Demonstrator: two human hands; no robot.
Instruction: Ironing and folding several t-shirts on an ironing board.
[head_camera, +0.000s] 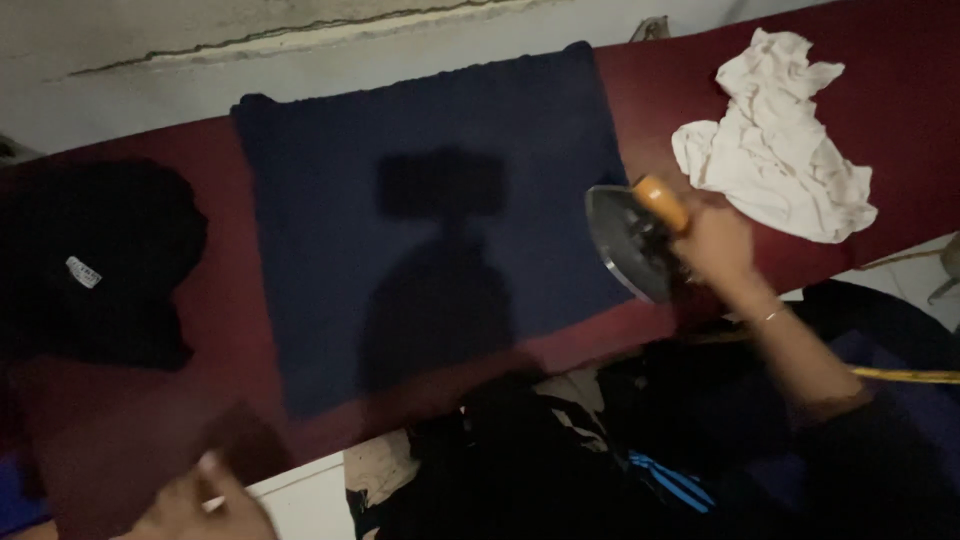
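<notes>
A dark navy folded cloth (430, 220) lies flat on a maroon-covered ironing surface (230, 330). My right hand (715, 240) grips the orange handle of a clothes iron (632, 235), tilted up so its metal soleplate faces left, at the cloth's right edge. My left hand (200, 500) shows at the bottom left edge near the maroon cover, blurred, holding nothing that I can make out.
A black garment (95, 260) with a small white label lies at the left. A crumpled white cloth (775, 140) rests at the far right. A heap of dark clothes (560, 460) sits below the surface. A pale wall runs along the back.
</notes>
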